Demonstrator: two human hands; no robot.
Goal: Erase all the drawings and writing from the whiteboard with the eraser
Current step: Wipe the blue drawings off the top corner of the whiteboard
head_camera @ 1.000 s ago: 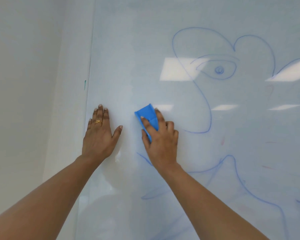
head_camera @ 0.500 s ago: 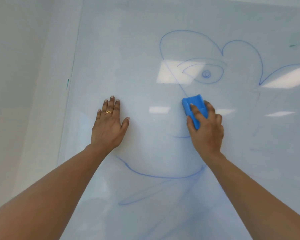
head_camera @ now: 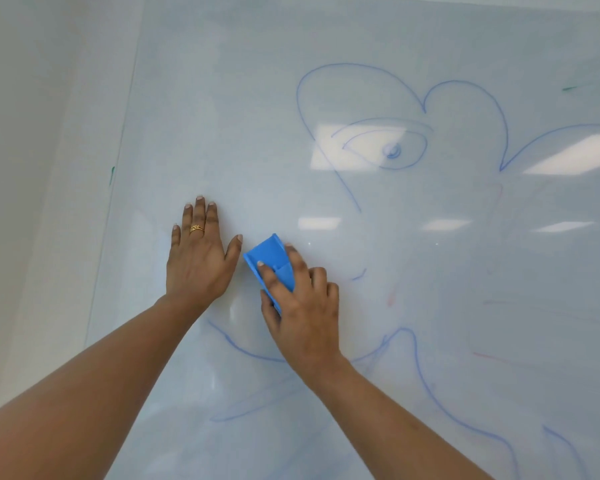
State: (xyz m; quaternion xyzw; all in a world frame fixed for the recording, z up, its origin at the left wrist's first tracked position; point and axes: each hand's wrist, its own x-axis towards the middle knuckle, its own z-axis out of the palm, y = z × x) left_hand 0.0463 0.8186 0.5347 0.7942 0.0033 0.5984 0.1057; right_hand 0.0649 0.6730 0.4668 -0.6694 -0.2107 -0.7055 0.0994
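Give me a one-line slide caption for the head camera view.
Right hand grips a blue rectangular eraser against the glossy white whiteboard, left hand flat beside it, blue line drawing unerased.

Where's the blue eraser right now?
In the head view, the blue eraser is pressed on the whiteboard left of centre, gripped by the right hand, just right of the left hand and below-left of the drawn eye.

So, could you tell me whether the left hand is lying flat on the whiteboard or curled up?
Flat: the left hand rests on the whiteboard, fingers straight, holding nothing.
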